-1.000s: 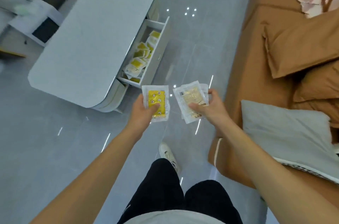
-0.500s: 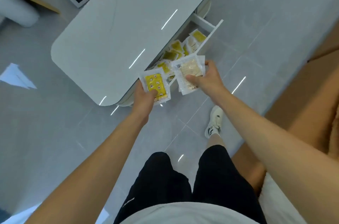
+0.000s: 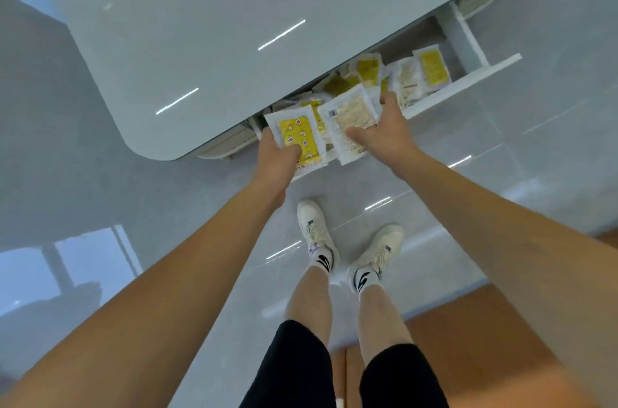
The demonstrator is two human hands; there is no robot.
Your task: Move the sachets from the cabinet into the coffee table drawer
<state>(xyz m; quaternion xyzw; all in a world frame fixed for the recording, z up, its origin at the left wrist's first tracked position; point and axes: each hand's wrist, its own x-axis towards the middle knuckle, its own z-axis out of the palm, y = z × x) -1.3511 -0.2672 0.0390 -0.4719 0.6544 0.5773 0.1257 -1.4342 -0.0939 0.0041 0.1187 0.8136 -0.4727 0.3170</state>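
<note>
I have both hands out over the open drawer (image 3: 466, 80) of the coffee table, each with a load of sachets. My left hand (image 3: 277, 157) pinches a yellow-printed sachet (image 3: 297, 138), thumb across its lower face and fingers underneath, so that grip is clamped on the packet at its near edge. My right hand (image 3: 384, 133) holds a pale sachet (image 3: 351, 116) the same way, thumb on top near the bottom edge, fingers wrapped behind the right side; there looks to be at least one more packet stacked under it, though I cannot count them. Both loads sit just above the near part of the drawer, over the front rail, not yet let go

Inside the drawer a loose heap of sachets (image 3: 429, 68) already lies, overlapping and tilted, some yellow, some pale. The grey worktop (image 3: 217, 23) overhangs most of the drawer, so only a strip of it is open to me

These packets look light, thin and floppy, with glossy film that I judge slippery when stacked; the sealed borders are the stiffest part and the best place to pinch. Held by one edge they may droop or fan apart, and the lower ones in my right hand could slide out early. I would lower both hands well inside the drawer walls before releasing, so nothing skids over the front rail onto the floor (image 3: 468, 193)
</note>
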